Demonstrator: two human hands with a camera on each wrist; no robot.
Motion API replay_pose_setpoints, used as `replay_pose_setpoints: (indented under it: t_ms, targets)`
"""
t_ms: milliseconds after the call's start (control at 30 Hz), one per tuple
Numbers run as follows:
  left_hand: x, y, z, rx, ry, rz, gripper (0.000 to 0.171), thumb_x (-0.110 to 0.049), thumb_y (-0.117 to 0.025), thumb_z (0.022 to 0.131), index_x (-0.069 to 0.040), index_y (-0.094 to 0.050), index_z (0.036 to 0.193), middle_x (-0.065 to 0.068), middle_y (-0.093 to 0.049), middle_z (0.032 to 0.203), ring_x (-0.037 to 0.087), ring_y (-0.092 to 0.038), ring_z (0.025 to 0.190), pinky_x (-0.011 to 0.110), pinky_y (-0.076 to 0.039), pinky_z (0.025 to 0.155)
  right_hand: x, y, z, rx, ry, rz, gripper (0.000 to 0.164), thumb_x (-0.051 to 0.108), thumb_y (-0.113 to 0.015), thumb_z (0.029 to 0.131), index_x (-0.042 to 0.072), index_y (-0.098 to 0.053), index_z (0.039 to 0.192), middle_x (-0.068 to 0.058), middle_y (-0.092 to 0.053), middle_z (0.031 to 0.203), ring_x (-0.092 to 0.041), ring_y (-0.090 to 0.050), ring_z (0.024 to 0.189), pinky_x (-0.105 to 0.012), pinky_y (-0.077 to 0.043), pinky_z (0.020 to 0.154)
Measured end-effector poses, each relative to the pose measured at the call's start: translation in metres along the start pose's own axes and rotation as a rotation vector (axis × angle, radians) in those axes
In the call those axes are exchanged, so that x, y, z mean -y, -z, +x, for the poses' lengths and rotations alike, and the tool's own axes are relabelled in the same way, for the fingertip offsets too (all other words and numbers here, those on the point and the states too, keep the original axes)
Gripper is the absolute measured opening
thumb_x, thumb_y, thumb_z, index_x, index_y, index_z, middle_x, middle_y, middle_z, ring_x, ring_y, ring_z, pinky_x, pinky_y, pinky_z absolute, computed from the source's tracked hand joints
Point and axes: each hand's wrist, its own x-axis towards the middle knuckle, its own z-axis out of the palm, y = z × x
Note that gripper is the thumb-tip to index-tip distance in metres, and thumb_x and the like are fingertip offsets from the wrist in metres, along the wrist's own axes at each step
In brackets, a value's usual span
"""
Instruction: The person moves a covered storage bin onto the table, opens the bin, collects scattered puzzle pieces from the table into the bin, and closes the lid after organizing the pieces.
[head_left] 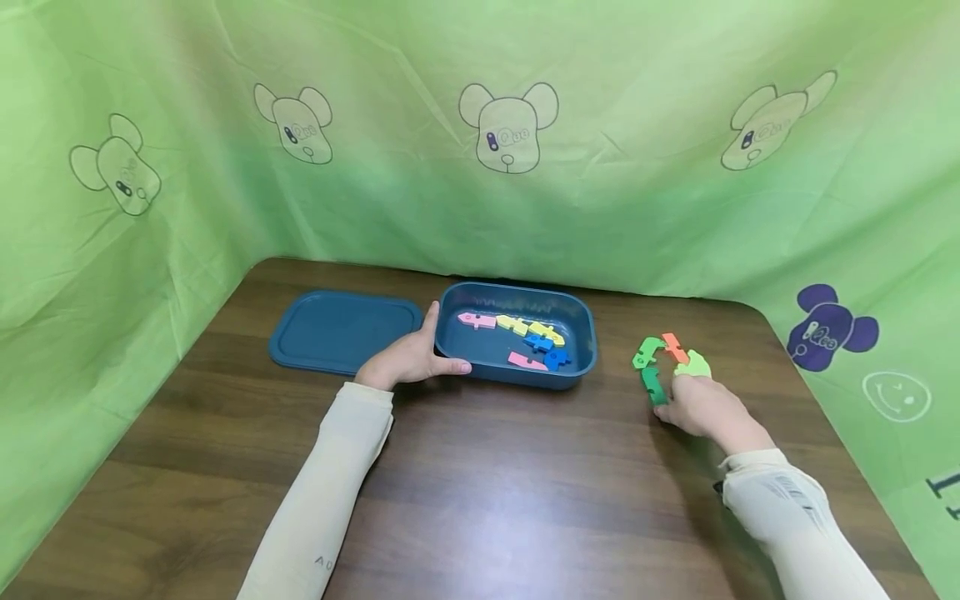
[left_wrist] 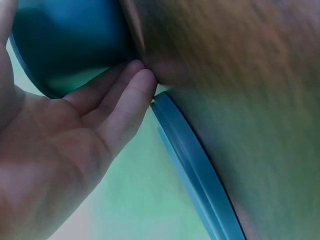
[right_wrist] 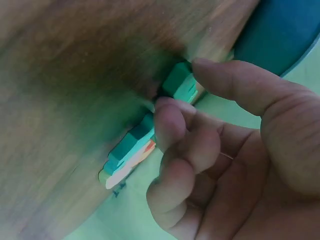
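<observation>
My left hand (head_left: 408, 357) rests against the left end of a dark blue open box (head_left: 517, 377), thumb stretched along its front rim and fingers straight along the side. In the left wrist view, the fingertips press the box wall (left_wrist: 75, 35). Over at the right, my right hand (head_left: 708, 407) pinches a dark green puzzle piece (head_left: 653, 387) between thumb and index finger; the right wrist view shows this green piece (right_wrist: 178, 80) between the fingertips. A light green piece (head_left: 647, 353), an orange piece (head_left: 676, 347) and a yellow-green piece (head_left: 697, 364) lie around it, partly hidden by the hand.
Several pink, yellow and blue pieces, including a pink piece (head_left: 477, 321), lie inside the box. Left of it is a flat blue lid (head_left: 345, 329) on the brown wooden table (head_left: 487, 483). A green printed curtain (head_left: 405, 192) hangs behind the table and along its sides.
</observation>
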Motion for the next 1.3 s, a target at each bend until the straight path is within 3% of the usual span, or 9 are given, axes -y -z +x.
replay_pose_setpoints:
  t_ms: [167,333,633,767,1033,1300]
  targets:
    - [-0.001,0.000,0.000,-0.009,-0.004,0.005,0.131,-0.067,-0.074,0.081,-0.014,0.016,0.161,0.025,-0.047,0.149,0.034,-0.055,0.126,0.046,-0.043,0.103,-0.002,-0.001,-0.011,-0.041,0.073,-0.017,0.026,0.018,-0.074,0.086,0.016,-0.052,0.071,-0.001,-0.048,0.069,-0.023,-0.047,0.065,-0.040,-0.038,0.056]
    - [0.000,-0.001,-0.003,-0.009,0.012,-0.008,0.132,-0.067,-0.075,0.080,-0.017,0.016,0.161,0.025,-0.043,0.152,0.035,-0.054,0.125,0.047,-0.044,0.102,-0.005,-0.002,-0.016,-0.035,0.107,-0.034,0.018,0.020,-0.078,0.086,0.017,-0.061,0.084,-0.001,-0.054,0.077,-0.024,-0.051,0.069,-0.045,-0.043,0.059]
    - [0.003,-0.002,-0.005,-0.010,-0.003,-0.006,0.130,-0.065,-0.074,0.081,-0.015,0.016,0.161,0.025,-0.043,0.151,0.035,-0.053,0.129,0.047,-0.043,0.104,-0.007,-0.012,-0.017,-0.088,0.132,-0.018,0.029,0.021,-0.076,0.088,0.019,-0.051,0.075,0.001,-0.045,0.068,-0.020,-0.045,0.062,-0.037,-0.034,0.054]
    - [0.000,-0.001,-0.003,-0.006,-0.009,-0.012,0.130,-0.065,-0.074,0.082,-0.016,0.017,0.161,0.026,-0.042,0.152,0.036,-0.053,0.128,0.047,-0.042,0.104,-0.016,-0.012,-0.015,-0.119,0.159,0.020,0.022,0.024,-0.076,0.088,0.018,-0.057,0.078,0.003,-0.048,0.070,-0.019,-0.045,0.064,-0.036,-0.035,0.055]
    - [0.000,0.000,-0.002,-0.012,-0.016,-0.018,0.131,-0.064,-0.075,0.082,-0.016,0.017,0.161,0.027,-0.044,0.150,0.035,-0.055,0.125,0.047,-0.044,0.102,-0.015,0.003,-0.013,-0.240,0.186,0.117,0.015,0.022,-0.077,0.087,0.012,-0.066,0.089,0.004,-0.058,0.072,-0.016,-0.050,0.064,-0.035,-0.040,0.057]
    - [0.000,-0.001,-0.002,-0.004,-0.006,-0.022,0.131,-0.065,-0.075,0.081,-0.017,0.018,0.161,0.026,-0.045,0.149,0.035,-0.055,0.125,0.047,-0.044,0.102,0.010,0.017,-0.007,-0.376,0.245,0.204,0.011,0.021,-0.075,0.091,0.012,-0.069,0.093,0.007,-0.062,0.074,-0.014,-0.054,0.068,-0.032,-0.042,0.060]
